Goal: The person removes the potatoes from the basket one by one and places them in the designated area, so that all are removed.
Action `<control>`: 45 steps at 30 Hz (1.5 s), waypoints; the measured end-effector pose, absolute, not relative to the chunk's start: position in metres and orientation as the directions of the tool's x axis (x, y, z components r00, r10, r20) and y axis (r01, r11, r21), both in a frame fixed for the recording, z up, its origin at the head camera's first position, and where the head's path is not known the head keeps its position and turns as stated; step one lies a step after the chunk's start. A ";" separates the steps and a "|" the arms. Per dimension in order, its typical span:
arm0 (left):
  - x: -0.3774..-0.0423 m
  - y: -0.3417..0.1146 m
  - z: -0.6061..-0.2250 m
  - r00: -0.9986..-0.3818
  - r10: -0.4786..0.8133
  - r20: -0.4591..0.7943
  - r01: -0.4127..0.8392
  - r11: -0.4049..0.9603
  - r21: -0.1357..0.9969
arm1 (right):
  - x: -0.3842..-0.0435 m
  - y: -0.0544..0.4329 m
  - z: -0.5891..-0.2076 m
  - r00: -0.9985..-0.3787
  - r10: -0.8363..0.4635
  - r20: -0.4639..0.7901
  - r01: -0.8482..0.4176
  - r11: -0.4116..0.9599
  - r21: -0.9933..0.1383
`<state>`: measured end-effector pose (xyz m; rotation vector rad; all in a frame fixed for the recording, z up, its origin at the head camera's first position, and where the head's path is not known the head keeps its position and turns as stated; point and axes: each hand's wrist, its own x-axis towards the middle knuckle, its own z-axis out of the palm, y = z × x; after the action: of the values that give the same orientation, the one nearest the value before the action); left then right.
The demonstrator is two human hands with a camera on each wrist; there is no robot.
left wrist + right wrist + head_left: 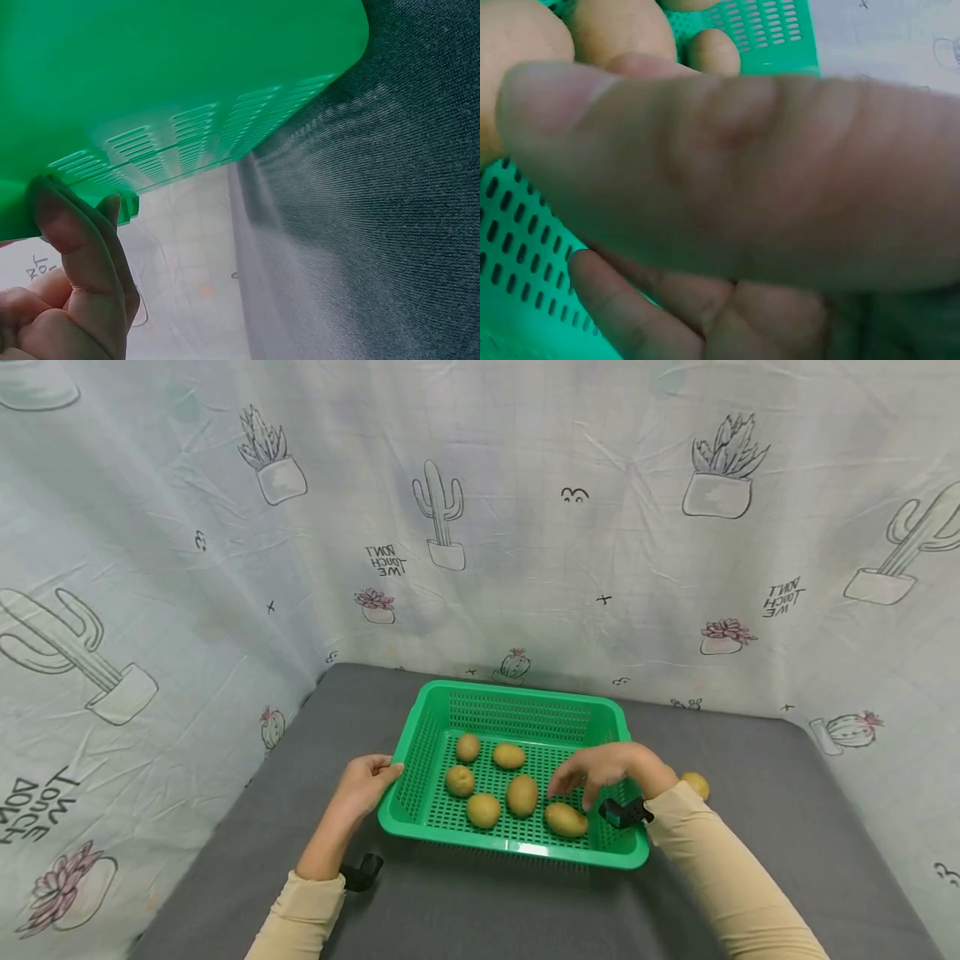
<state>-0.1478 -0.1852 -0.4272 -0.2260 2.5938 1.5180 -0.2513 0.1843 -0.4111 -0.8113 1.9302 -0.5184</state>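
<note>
Right hand [600, 768] hangs over the right end of the green basket [480, 841], fingers loosely bent, thumb apart from them, with nothing visible in its hold. Left hand [366, 785] grips the basket's left rim, thumb on top, fingers against the outside. In the right wrist view the blurred thumb covers much of the basket and cuts off the potatoes behind it; the black wrist strap [626, 813] hides part of the basket's right end. A loose potato [695, 784], outside the basket to its right, is partly covered by the right sleeve [720, 868].

Six potatoes lie on the basket floor. Closest below the right hand, near the basket's front wall, is an oblong potato [566, 821], its long axis roughly along the basket's length. Left of those fingers, a larger potato [522, 796] points from front wall to back.
</note>
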 end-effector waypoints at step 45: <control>-0.147 -0.187 -0.429 -0.984 -0.050 -0.173 -0.177 0.457 0.872 | -0.248 0.171 -0.439 -0.287 -0.688 -0.667 -0.237 0.725 -0.647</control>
<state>-0.1469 -0.1866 -0.4292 -0.2015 2.5746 1.5638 -0.2477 0.1709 -0.4387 -0.7194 1.8533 -0.5241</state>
